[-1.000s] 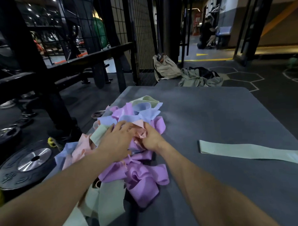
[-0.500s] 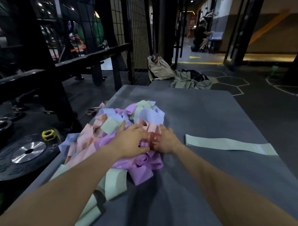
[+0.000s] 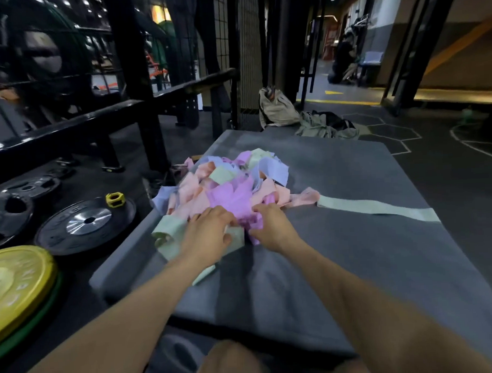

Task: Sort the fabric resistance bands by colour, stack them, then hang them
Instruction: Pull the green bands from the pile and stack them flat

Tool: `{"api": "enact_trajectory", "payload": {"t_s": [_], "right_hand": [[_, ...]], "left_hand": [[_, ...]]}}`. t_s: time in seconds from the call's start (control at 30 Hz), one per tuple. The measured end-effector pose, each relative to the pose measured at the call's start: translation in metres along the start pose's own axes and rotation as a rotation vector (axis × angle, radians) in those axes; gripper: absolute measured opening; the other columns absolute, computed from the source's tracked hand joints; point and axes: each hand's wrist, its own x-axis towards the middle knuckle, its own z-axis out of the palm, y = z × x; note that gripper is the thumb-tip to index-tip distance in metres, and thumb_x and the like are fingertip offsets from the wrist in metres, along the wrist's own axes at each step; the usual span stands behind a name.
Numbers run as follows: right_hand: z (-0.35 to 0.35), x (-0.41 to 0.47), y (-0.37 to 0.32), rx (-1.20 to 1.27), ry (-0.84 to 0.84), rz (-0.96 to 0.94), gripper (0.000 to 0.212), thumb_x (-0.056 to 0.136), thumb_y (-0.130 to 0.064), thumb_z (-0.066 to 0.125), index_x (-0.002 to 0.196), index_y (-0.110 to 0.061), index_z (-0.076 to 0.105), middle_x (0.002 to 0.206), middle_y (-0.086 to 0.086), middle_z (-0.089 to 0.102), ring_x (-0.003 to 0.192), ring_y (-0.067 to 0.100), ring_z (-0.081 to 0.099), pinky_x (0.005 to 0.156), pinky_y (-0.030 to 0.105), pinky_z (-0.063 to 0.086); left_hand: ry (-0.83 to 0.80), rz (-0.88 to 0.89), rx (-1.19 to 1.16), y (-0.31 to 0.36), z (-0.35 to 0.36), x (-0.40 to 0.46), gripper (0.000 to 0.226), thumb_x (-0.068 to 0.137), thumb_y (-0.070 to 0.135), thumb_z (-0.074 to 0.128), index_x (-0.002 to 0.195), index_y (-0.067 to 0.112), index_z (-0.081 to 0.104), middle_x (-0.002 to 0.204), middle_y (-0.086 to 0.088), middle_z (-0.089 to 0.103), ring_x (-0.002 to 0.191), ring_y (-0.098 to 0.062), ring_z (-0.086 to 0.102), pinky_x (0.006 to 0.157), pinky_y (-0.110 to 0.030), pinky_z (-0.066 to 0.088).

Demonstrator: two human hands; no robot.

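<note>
Both hands dig into the tangled pile of bands [image 3: 225,187]: left hand [image 3: 210,233] grips a green band, right hand [image 3: 269,227] pinches purple, likely separating colours.

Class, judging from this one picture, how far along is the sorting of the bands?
Done: one pale green band lies flat on the grey mat. In hand: left hand and right hand dig into the mixed pile. Left: nearly all sorting, stacking and hanging.

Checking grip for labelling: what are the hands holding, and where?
Both hands, left and right, dig into the band pile's near edge; exact grips cannot be told.
</note>
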Motion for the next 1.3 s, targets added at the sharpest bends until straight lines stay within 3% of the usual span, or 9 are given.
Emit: {"api": "enact_trajectory", "payload": {"t_s": [0.1,0.23,0.4,0.57,0.77,0.87,0.97,1.17,1.3], "right_hand": [[0.019,-0.02,-0.012,-0.001,-0.027,-0.05,0.021,0.081,-0.012,0.059,0.101,-0.007,0.058,0.111,0.017,0.055,0.094,0.026,0.049,0.07,0.024,0.031],[0.039,-0.039,-0.025,-0.019,-0.077,-0.097,0.049,0.087,-0.014,0.058,0.133,-0.006,0.046,0.134,0.017,0.042,0.122,0.03,0.042,0.102,0.032,0.033],[0.047,-0.045,-0.032,-0.049,-0.061,-0.094,0.051,0.086,-0.016,0.061,0.134,-0.008,0.045,0.135,0.017,0.039,0.123,0.031,0.041,0.104,0.033,0.034],[0.051,-0.045,-0.03,-0.103,-0.119,-0.094,0.052,0.086,-0.017,0.061,0.135,-0.009,0.045,0.137,0.014,0.035,0.124,0.028,0.04,0.104,0.029,0.034],[0.039,-0.045,-0.034,-0.109,-0.048,-0.131,0.033,0.081,-0.014,0.063,0.112,-0.003,0.059,0.117,0.018,0.052,0.103,0.028,0.049,0.094,0.032,0.042],[0.02,-0.046,-0.047,-0.043,-0.041,-0.136,0.047,0.083,-0.019,0.067,0.127,-0.009,0.055,0.125,0.013,0.047,0.115,0.027,0.048,0.097,0.031,0.039],[-0.002,-0.047,-0.065,0.093,-0.025,-0.181,0.044,0.081,-0.019,0.07,0.122,-0.008,0.057,0.12,0.012,0.054,0.108,0.024,0.053,0.086,0.025,0.039],[-0.045,-0.054,-0.094,0.326,-0.045,-0.182,0.055,0.08,-0.019,0.074,0.128,-0.006,0.05,0.109,0.006,0.057,0.091,0.016,0.052,0.084,0.028,0.046],[-0.068,-0.058,-0.103,0.349,0.018,-0.22,0.04,0.085,-0.016,0.068,0.121,-0.006,0.053,0.102,0.006,0.06,0.088,0.016,0.054,0.079,0.024,0.043]], "left_hand": [[0.019,-0.05,0.025,-0.014,0.003,-0.035,0.031,0.082,0.022,0.062,0.113,0.02,0.058,0.121,0.001,0.052,0.113,-0.022,0.048,0.09,-0.031,0.035],[-0.014,-0.114,0.048,-0.031,0.009,-0.07,0.038,0.082,0.029,0.064,0.117,0.016,0.055,0.12,-0.004,0.049,0.109,-0.026,0.048,0.088,-0.035,0.04],[0.057,-0.194,-0.033,-0.045,0.014,-0.084,0.046,0.081,0.026,0.069,0.12,0.01,0.052,0.122,-0.008,0.047,0.112,-0.031,0.046,0.092,-0.039,0.042],[-0.142,-0.234,-0.056,-0.043,0.019,-0.084,0.035,0.088,0.039,0.058,0.118,0.02,0.06,0.115,-0.003,0.053,0.112,-0.025,0.052,0.084,-0.033,0.041],[0.037,-0.338,-0.304,-0.041,-0.004,-0.07,0.018,0.091,0.026,0.058,0.105,0.019,0.067,0.104,-0.001,0.065,0.096,-0.024,0.061,0.075,-0.028,0.043],[0.052,-0.331,-0.49,-0.037,-0.031,-0.052,0.01,0.089,0.021,0.061,0.095,0.017,0.067,0.087,-0.001,0.065,0.083,-0.025,0.062,0.068,-0.025,0.041],[0.102,-0.317,-0.579,-0.027,-0.061,-0.036,0.007,0.089,0.016,0.062,0.092,0.012,0.067,0.073,0.0,0.059,0.07,-0.024,0.057,0.064,-0.024,0.042],[0.244,-0.258,-0.719,0.0,-0.113,-0.016,0.011,0.089,0.021,0.063,0.089,0.011,0.067,0.075,0.001,0.065,0.065,-0.01,0.055,0.062,-0.015,0.045],[0.272,-0.264,-0.956,0.019,-0.132,-0.004,0.013,0.089,0.017,0.062,0.076,0.018,0.063,0.067,0.001,0.058,0.054,-0.01,0.049,0.058,-0.019,0.044]]}}
